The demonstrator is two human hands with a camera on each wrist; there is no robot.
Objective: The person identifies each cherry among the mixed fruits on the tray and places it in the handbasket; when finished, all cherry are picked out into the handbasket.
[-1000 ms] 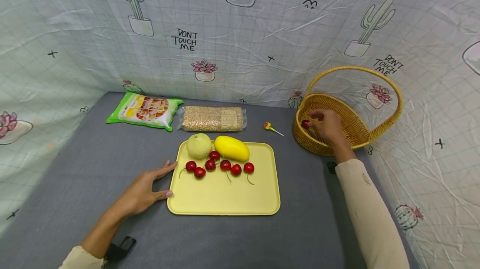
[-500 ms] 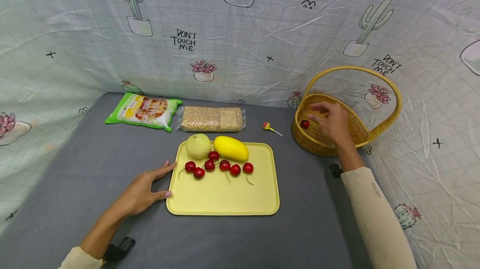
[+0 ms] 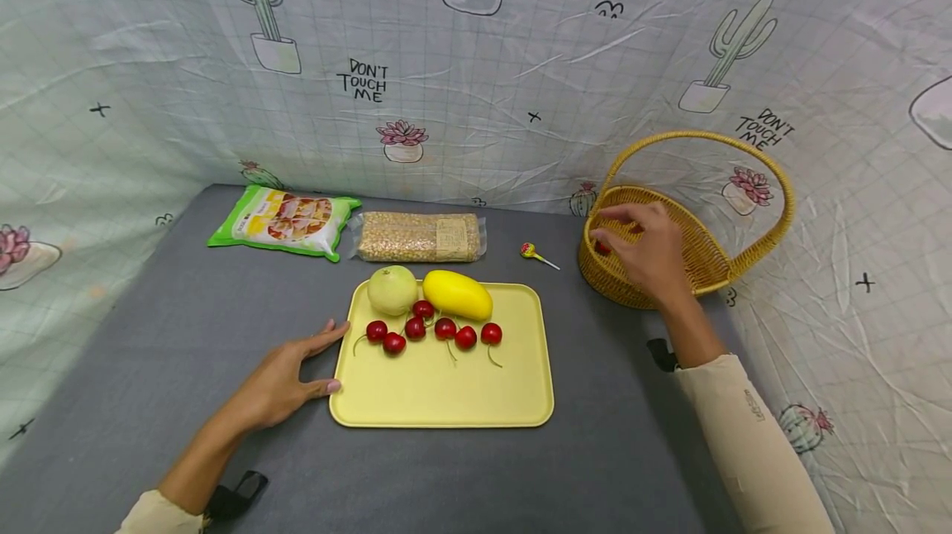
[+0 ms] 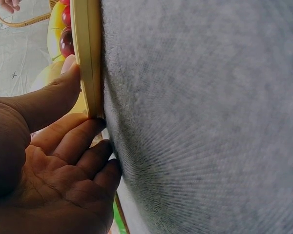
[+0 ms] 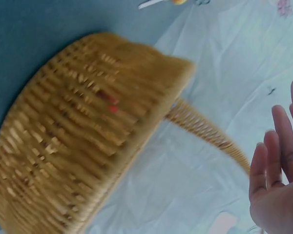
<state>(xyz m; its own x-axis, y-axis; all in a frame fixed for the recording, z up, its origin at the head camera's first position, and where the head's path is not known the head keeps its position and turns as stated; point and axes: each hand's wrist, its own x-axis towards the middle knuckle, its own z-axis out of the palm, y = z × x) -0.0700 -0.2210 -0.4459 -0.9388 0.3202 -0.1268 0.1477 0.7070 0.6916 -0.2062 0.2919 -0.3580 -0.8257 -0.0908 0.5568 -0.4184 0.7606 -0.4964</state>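
My left hand [image 3: 278, 385] touches the left edge of the yellow tray [image 3: 446, 402] with thumb and fingertips. In the left wrist view its fingers lie along the tray's rim, nearly straight. Several red cherries [image 3: 394, 343] with stems lie on the tray, in front of a pale green round fruit [image 3: 392, 290] and a smooth yellow oblong fruit [image 3: 457, 295]. Over the wicker basket [image 3: 632, 294] at the right is my right hand [image 3: 654, 253], fingers spread and holding nothing. One cherry [image 3: 602, 248] sits inside the basket, partly hidden behind the thumb.
Behind the tray lie a green and white food packet [image 3: 293, 221] and a clear bag of yellow kernels [image 3: 420, 236]. A lollipop [image 3: 530, 250] rests between that bag and the basket. The basket's tall handle [image 3: 781, 178] arches up near the cloth backdrop [image 3: 476, 104].
My right hand has let go of a cherry inside the basket, drawn back slightly, and lifted with fingers apart. My left hand stays at the tray's edge.
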